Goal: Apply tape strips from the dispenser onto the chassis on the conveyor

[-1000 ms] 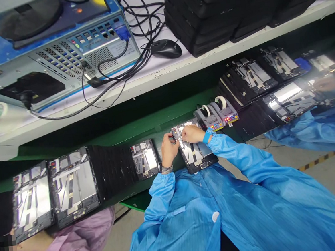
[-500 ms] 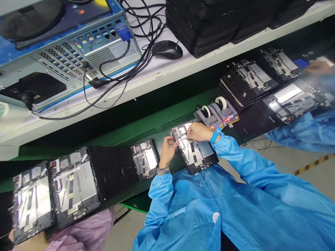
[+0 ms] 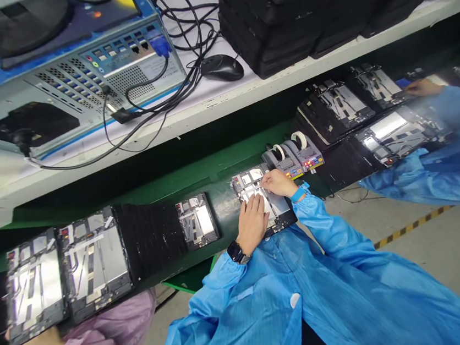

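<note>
Two hands: the left hand (image 3: 253,224) lies flat on the tablet frame (image 3: 278,212), its fingers (image 3: 256,205) together and nearly straight, gripping nothing; that flat weight seems meant to keep the frame from sliding. The right hand (image 3: 279,183) is curled over the frame's far half, fingers (image 3: 266,178) bent and partly open; whether the tips pinch something small cannot be told.

Tablet frame: it lies open and face down on the green conveyor belt (image 3: 223,209), angled across it, with its near corner just beyond the blue smock (image 3: 245,303). Silver panels and strips show on its back.

Open room: a strip of bare belt lies between the frame and the smaller tablet frame (image 3: 197,220), giving the left hand space. Beyond the far end, room is tight, as two tape dispensers (image 3: 292,157) stand just beside the frame.

Belt row: further left, a ribbed black foam pad (image 3: 150,239) sits beside two larger tablet frames (image 3: 95,265). More frames (image 3: 400,131) line up to the right.

Co-workers: a pink sleeve (image 3: 107,330) is at lower left, and a blue sleeve (image 3: 442,181) reaches over frames at right.

Shelf: above the belt, a white shelf (image 3: 222,107) carries a computer case (image 3: 91,83), a mouse (image 3: 221,68), and stacked black cases (image 3: 299,15).
</note>
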A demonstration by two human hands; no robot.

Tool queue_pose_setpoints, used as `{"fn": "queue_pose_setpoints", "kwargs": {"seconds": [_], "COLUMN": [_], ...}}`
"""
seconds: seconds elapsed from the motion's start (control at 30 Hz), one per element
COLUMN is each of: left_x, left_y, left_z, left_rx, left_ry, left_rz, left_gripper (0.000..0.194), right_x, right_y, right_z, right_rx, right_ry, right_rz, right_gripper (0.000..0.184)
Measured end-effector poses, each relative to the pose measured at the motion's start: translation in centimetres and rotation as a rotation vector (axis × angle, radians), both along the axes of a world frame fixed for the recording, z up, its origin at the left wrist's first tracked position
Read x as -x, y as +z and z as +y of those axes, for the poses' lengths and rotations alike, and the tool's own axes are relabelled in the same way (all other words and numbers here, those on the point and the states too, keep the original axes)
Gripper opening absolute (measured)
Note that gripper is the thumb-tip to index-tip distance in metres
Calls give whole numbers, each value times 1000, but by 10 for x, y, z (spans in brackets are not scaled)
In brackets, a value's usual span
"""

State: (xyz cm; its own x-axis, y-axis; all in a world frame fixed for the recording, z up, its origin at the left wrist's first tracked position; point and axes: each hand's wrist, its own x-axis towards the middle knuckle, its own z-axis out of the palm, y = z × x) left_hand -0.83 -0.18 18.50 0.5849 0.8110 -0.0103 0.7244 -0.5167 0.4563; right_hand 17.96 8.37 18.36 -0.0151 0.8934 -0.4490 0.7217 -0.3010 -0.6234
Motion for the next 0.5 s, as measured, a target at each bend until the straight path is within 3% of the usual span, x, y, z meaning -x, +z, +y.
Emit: {"fn": "queue_pose_setpoints", "kwargs": {"seconds": [0.2, 0.5], "left_x": [-9, -13], "left_y": [-6, -8], "left_z": [-1, -3], "left_rx": [-59, -61], "left_ry": [23, 35], "left_rz": [101, 109], "left_gripper": [58, 53], "right_x": [5, 7], "right_y": [10, 9], "right_z": [-3, 0], "right_rx": [-33, -50], "right_ry": [4, 28], "right_rz": [-72, -134], "right_gripper": [15, 17]}}
